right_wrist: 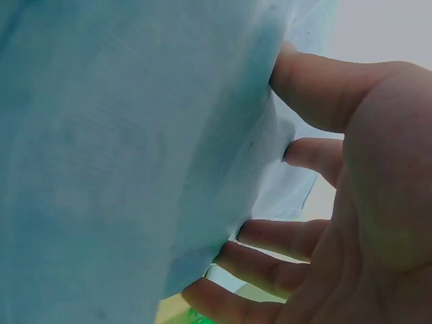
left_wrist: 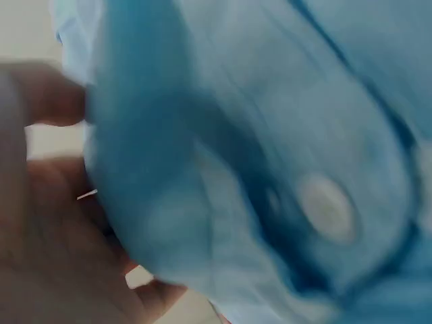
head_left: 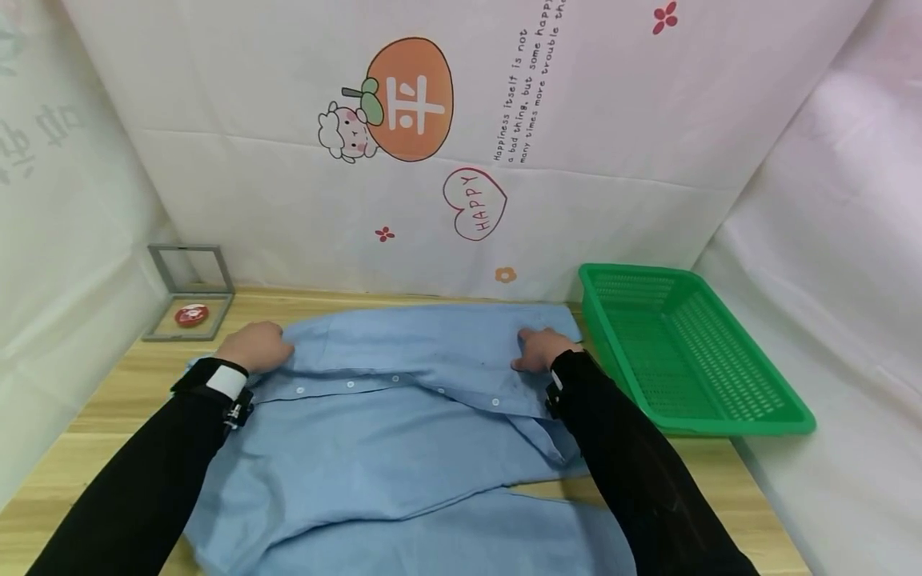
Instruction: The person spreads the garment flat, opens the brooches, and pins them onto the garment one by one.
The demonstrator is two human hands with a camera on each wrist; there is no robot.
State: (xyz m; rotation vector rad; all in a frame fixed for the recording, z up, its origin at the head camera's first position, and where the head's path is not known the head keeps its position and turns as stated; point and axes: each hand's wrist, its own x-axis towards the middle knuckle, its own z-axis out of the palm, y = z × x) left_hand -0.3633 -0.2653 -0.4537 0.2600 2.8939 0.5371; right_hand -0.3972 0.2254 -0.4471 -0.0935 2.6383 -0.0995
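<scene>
A light blue button-up shirt [head_left: 374, 448] lies spread on the wooden table, its row of white buttons running across the upper part. My left hand [head_left: 255, 346] grips the cloth at the upper left of the shirt. In the left wrist view, the thumb and curled fingers [left_wrist: 50, 101] meet the blurred blue fabric, with a white button close by. Over at the upper right, my right hand [head_left: 543, 350] rests on the shirt with thumb and fingers spread. The right wrist view shows the fairly straight fingers [right_wrist: 277, 236] touching the cloth with their tips.
A green plastic basket [head_left: 713, 424] stands at the right, close beside my right hand. At the back left sits an open grey-framed case [head_left: 190, 292] with a small red round item [head_left: 191, 315]. White printed cloth [head_left: 288, 208] hangs behind the wooden table [head_left: 108, 408] and along its sides.
</scene>
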